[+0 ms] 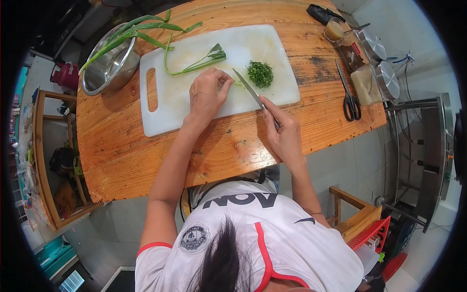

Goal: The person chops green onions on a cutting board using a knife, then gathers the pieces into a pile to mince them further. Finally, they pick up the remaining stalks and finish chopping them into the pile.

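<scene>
A white cutting board (170, 117) lies on the wooden table. My right hand (283, 130) is wrapped round the handle of a knife (249, 89), its blade pointing up and left over the board. My left hand (209, 91) rests on the board left of the blade, fingers pinched together at a small bit of green stalk (237, 84); what they hold is mostly hidden. Right of the blade tip sits a pile of chopped greens (260, 74). Behind my left hand lie leafy green stems (198, 64).
A metal bowl (109, 68) with long green onions (129, 33) across it stands at the left. Black-handled scissors (349, 100) lie to the right of the board. Jars and containers (366, 83) with metal lids (386, 80) stand along the right edge.
</scene>
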The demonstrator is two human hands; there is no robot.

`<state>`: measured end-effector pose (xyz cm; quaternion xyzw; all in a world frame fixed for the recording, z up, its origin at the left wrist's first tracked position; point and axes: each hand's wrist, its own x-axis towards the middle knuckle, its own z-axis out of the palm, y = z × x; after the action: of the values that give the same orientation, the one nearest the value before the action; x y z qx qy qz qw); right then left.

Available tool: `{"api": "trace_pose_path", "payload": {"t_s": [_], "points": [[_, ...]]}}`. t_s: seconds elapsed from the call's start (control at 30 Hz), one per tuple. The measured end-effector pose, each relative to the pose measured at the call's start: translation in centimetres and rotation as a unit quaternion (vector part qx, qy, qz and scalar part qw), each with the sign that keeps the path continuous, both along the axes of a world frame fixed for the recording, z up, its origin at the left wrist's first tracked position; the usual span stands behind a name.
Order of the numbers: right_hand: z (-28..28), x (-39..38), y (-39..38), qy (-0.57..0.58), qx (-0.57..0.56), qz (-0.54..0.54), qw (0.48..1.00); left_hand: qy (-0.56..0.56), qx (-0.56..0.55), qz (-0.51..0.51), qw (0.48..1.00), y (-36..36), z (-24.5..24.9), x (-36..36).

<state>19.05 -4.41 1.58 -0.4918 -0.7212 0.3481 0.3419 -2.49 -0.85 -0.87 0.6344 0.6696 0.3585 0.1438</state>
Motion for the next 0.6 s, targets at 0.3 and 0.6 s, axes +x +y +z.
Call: {"api": "trace_pose_path", "payload": {"t_s": [0.3,0.6], "points": [[0.2,0.1,0.1,0.014,0.016,-0.004,1.0,-0.02,0.017,-0.016,1.0,0.5,0.2,0.4],[0.5,0.7,0.4,-0.016,-0.015,-0.001,1.0,-0.012,0.017,-0.066,0.998,-0.1,0.5,-0.4]]}}
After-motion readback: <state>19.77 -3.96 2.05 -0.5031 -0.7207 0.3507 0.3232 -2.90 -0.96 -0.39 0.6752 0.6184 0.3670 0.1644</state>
